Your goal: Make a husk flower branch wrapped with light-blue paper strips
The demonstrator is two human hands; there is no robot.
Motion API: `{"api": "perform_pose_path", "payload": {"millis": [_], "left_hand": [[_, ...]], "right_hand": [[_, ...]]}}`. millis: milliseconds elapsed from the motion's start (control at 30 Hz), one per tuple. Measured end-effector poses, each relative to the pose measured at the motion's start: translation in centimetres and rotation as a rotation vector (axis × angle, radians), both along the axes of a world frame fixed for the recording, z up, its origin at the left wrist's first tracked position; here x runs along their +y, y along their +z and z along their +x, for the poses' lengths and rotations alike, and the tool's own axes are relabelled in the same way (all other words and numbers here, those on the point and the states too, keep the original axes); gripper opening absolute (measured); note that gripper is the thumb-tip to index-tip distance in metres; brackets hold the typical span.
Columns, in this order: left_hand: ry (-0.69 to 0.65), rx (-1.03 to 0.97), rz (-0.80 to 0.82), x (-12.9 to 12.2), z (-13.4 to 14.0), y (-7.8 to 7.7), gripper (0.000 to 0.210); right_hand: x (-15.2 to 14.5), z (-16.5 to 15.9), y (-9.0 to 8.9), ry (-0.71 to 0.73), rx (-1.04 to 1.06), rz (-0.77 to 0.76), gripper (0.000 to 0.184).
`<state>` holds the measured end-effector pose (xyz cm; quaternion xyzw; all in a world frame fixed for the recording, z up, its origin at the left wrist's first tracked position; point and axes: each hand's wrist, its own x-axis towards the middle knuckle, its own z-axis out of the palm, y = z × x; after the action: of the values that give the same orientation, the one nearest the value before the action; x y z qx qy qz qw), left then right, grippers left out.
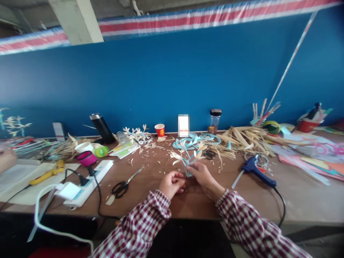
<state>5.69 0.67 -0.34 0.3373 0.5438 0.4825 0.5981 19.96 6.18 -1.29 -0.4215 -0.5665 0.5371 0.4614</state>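
My right hand (203,178) pinches a small craft flower spray (188,159), which has light blue stems and pale husk-like petals, and holds it upright above the brown table. Close to the foot of the stems is my left hand (172,184), its fingers curled and pressed together; whatever they may hold is hidden. Behind the spray lie a loose coil of light blue strip (185,141) and a small dark tool (209,154). A blue glue gun (258,171) rests to the right of my right hand, and black-handled scissors (122,187) lie left of my left hand.
A white power strip (92,182) with cords sits at left, near a yellow tool (49,173). Dried husks (242,141), a red paper cup (160,130), a jar (214,122) and a black flask (102,128) line the back. Another person's hand (6,158) shows at the left edge.
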Motion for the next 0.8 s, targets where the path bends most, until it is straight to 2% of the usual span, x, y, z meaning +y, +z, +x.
{"api": "perform_pose_path", "payload": {"millis": [133, 267, 467, 633, 800], "left_hand": [[-0.001, -0.047, -0.086, -0.11, 0.04, 0.33, 0.023], [-0.063, -0.143, -0.175, -0.10, -0.11, 0.71, 0.013], [-0.070, -0.250, -0.220, -0.15, 0.09, 0.36, 0.003], [-0.020, -0.191, -0.176, -0.42, 0.78, 0.25, 0.007], [0.035, -0.003, -0.043, -0.22, 0.44, 0.64, 0.017]], "right_hand": [[-0.21, -0.04, 0.50, 0.044, 0.035, -0.020, 0.032], [-0.16, 0.21, 0.98, 0.063, 0.064, -0.037, 0.034], [-0.23, 0.14, 0.77, 0.050, 0.116, -0.049, 0.036], [-0.21, -0.03, 0.37, 0.054, 0.144, -0.060, 0.038], [0.21, 0.30, 0.42, 0.112, 0.141, -0.052, 0.040]]}}
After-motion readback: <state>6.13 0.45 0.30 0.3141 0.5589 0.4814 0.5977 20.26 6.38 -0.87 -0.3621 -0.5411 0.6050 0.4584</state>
